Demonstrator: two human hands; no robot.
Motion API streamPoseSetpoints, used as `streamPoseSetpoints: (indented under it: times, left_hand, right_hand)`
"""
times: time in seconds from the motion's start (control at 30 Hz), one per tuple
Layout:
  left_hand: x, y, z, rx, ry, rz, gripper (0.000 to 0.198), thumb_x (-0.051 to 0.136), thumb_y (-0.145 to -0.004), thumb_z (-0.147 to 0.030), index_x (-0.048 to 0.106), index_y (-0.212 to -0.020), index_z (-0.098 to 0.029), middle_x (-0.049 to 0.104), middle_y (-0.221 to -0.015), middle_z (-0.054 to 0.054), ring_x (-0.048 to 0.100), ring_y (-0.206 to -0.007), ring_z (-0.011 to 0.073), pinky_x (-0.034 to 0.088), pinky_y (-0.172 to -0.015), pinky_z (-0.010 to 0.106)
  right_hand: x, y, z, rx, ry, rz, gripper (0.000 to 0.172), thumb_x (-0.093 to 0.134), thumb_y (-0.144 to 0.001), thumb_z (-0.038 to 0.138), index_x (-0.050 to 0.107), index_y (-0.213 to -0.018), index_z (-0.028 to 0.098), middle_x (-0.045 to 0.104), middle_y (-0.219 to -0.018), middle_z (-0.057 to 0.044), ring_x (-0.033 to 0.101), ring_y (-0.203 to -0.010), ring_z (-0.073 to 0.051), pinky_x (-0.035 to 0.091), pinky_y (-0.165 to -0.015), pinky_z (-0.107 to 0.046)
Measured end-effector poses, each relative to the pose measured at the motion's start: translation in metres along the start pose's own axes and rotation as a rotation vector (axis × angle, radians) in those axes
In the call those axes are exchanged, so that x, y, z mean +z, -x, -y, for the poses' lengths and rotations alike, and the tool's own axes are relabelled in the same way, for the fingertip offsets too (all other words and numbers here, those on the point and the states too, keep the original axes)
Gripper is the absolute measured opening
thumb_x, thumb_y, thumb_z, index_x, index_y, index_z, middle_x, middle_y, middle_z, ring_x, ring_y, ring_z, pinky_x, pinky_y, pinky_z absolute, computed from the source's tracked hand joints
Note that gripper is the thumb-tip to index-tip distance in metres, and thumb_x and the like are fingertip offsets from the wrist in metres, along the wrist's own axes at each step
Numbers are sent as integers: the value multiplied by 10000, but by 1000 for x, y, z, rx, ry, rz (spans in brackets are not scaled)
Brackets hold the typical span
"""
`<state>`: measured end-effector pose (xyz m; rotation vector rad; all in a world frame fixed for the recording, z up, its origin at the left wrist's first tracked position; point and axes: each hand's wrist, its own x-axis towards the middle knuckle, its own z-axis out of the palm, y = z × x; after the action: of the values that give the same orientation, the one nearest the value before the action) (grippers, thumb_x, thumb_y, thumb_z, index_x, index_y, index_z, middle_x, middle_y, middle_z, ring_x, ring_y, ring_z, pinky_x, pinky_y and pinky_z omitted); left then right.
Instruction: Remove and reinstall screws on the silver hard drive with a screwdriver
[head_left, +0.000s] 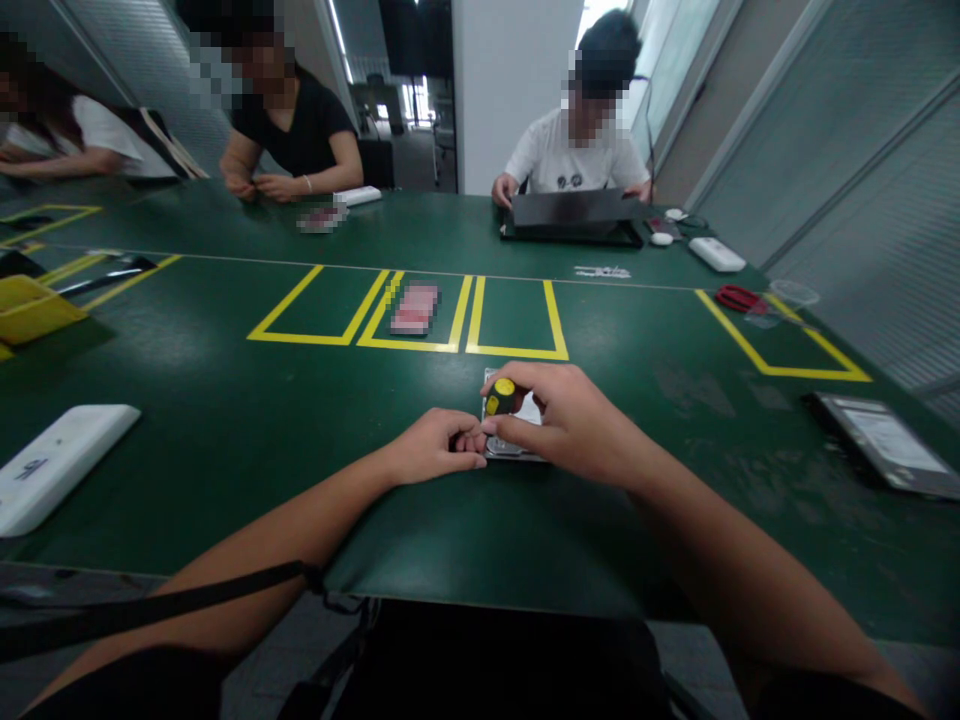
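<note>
Silver device (511,447) beneath a yellow-and-black handle (500,398)

The device lies on the green table (450,540). The right hand (577,420) curls its fingers round the handle; the left hand (431,446) touches the device's left edge, its grip unclear. Yellow tape (517,353) lies beyond.

White device (67,468) and yellow tray (37,310) at left, red bundle (739,298) at right.

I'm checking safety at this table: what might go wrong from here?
The yellow-and-black handle in the right hand might slip and scratch the silver device below it. The left hand is right at that device's edge, so a slip could nick it too. The black strap crossing the left forearm might snag.
</note>
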<state>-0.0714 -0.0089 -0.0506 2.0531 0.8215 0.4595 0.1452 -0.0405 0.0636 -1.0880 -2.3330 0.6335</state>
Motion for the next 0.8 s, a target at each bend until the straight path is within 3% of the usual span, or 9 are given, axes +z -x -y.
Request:
streamPoseSetpoints:
  times: [0.43,0.8]
  left_hand:
    - [0,0,0,-1,-12,-13,216,727,-818,-324,617,-759,-148,559,-670,-42,514,-628,100,382,-593,223]
    - [1,0,0,-6,10,-10,201,738,-802,-305,604,-817,-156,553,-719,-40,492,-652,99,386,-603,223]
  right_hand:
    - [3,0,3,-9,41,-27,159,706,-856,267,645,-920,134,593,-799,10,495,-712,-104,314,-648,-228]
    - [-31,16,13,-29,55,-178,198,660,-908,345,643,-957,154,632,-832,-1,506,-682,-100,358,-628,-246]
